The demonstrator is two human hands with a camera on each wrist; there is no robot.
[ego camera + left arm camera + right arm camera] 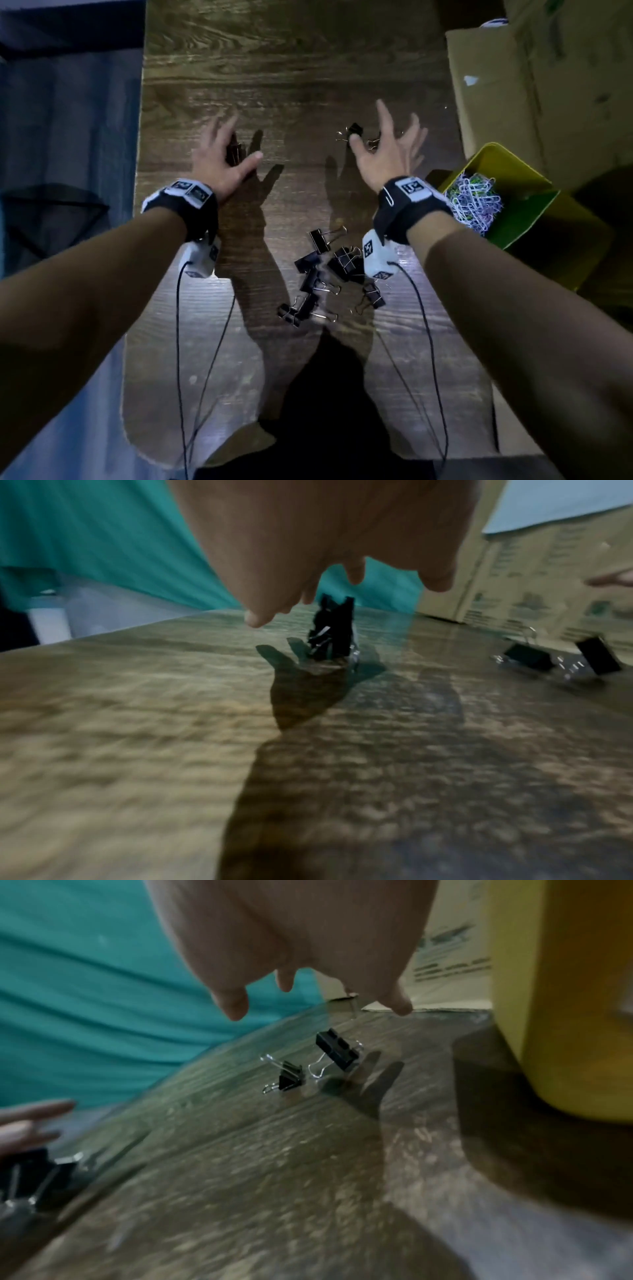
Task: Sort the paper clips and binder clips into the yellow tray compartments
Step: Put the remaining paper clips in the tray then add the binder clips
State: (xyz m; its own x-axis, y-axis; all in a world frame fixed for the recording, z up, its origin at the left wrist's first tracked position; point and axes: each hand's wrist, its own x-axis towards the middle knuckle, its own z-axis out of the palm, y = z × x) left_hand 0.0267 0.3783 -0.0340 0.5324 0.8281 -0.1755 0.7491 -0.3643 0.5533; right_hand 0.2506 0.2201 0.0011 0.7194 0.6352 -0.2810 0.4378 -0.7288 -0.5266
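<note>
Black binder clips (pixel 322 274) with wire handles lie piled on the counter (pixel 274 85) between the forearms. Left hand (pixel 219 161) and right hand (pixel 387 154) hover, fingers spread, holding nothing. Right wrist view shows two stray clips (pixel 337 1049) under the fingertips. Yellow tray (pixel 507 164) holds pastel paper clips (pixel 474 202) in one compartment.

Dim room with a wooden table under hard light

A dark wood-grain table (pixel 274 85) is catching light from above, throwing sharp shadows across its top. Cardboard boxes (pixel 534 78) are standing along its right side, and a teal curtain (pixel 103 534) is hanging beyond its left edge, blue-grey in the head view.
</note>
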